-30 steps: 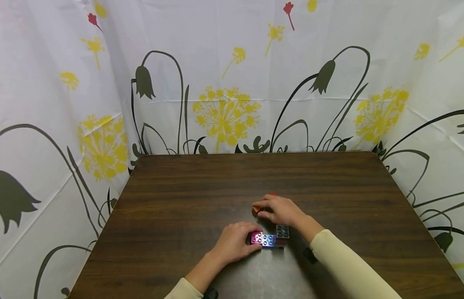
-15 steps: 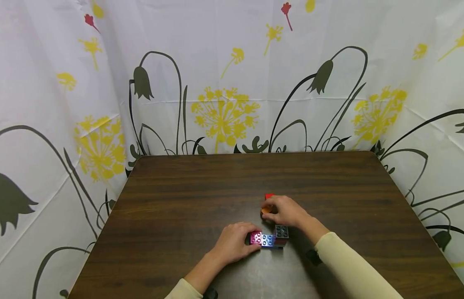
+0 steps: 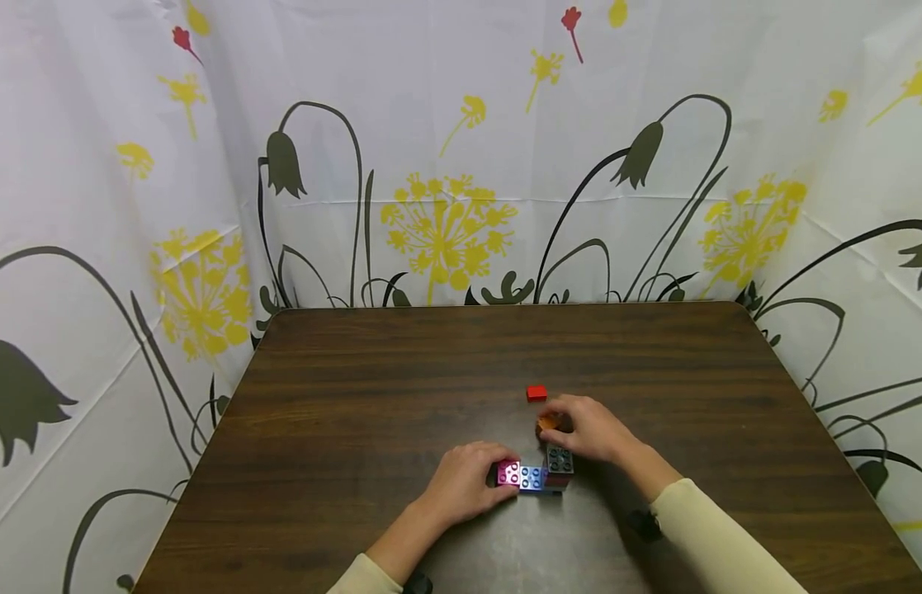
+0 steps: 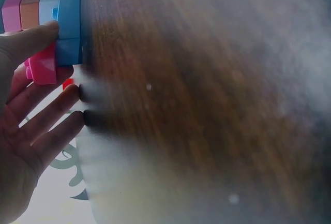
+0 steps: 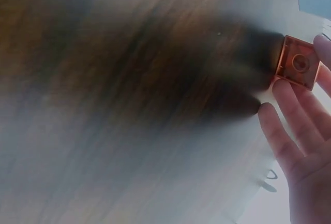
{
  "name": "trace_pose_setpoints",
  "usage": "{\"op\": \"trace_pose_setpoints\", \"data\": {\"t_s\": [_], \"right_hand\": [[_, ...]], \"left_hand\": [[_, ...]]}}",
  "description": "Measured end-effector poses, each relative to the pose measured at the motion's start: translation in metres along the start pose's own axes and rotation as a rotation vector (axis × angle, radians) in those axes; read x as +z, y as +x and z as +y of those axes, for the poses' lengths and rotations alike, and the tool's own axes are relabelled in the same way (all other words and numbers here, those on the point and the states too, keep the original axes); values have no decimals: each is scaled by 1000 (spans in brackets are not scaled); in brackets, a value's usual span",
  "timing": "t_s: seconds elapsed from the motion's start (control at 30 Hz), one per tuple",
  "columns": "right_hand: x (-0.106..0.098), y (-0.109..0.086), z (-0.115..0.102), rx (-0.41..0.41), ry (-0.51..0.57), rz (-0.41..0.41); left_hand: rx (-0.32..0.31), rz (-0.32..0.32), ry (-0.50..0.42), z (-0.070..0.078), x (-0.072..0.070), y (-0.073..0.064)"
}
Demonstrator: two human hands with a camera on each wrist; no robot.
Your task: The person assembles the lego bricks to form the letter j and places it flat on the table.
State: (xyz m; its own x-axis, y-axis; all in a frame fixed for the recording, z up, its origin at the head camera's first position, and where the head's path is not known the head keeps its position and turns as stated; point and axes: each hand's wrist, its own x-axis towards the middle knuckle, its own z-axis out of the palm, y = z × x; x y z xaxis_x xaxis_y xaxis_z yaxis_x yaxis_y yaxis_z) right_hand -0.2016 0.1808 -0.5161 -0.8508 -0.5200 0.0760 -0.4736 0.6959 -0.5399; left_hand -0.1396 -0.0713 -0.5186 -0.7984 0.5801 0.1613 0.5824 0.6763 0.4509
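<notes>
Low on the table, my left hand pinches the pink brick at the left end of a small toy-brick build. Blue bricks form its base, and a column of light blue, brown, pink and dark bricks rises from one end. A dark studded brick tops that column. Just behind it, my right hand holds an orange brick between thumb and fingers. The orange brick's hollow underside faces the right wrist camera.
A red brick lies on the brown wood-grain table, beyond the right hand. A white curtain with printed flowers hangs behind the table's far edge and at both sides.
My right hand has moved rightward and slightly nearer with the orange brick, to just behind the column. The red brick now shows fully. My left hand stays on the build.
</notes>
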Motion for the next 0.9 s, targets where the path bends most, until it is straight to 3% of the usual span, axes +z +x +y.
{"op": "trace_pose_setpoints", "data": {"t_s": [0.33, 0.5, 0.73, 0.9], "right_hand": [[-7, -18, 4, -66, 19, 88], [-16, -25, -2, -26, 30, 89], [-35, -36, -21, 20, 168, 120], [-50, -46, -33, -12, 239, 171]], "left_hand": [[-4, 2, 6, 0, -1, 1], [1, 10, 8, 1, -2, 1], [3, 10, 7, 2, -4, 1], [-1, 9, 10, 1, -4, 2]]}}
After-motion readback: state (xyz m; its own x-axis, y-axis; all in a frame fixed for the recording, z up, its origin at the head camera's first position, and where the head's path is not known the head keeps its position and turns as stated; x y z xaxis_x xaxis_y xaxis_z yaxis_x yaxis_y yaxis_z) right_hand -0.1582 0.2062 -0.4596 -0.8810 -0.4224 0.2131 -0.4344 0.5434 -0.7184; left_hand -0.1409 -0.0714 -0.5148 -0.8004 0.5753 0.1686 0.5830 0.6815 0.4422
